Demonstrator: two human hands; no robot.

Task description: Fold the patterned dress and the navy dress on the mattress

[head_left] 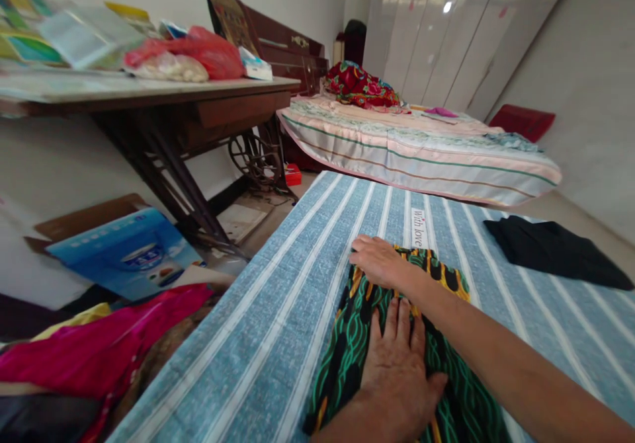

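Note:
A folded garment [342,347], black with green wavy lines and yellow-orange patches, lies in front of me on a blue-and-white striped bed cover [258,311]. My left hand [397,363] rests palm down on its middle, fingers spread and thumb out to the right. Reaching over from the right, my right hand [380,261] is at the garment's far left corner. Its fingers are bent together over the edge there; the thumb is hidden. What kind of garment it is I cannot tell.
Folded black cloth [555,254] lies on the cover to the right. Pink clothing [109,344] and a blue box [129,251] are at the left, below a sewing machine table [198,96] holding bags and boxes. Another bed [417,152] stands beyond.

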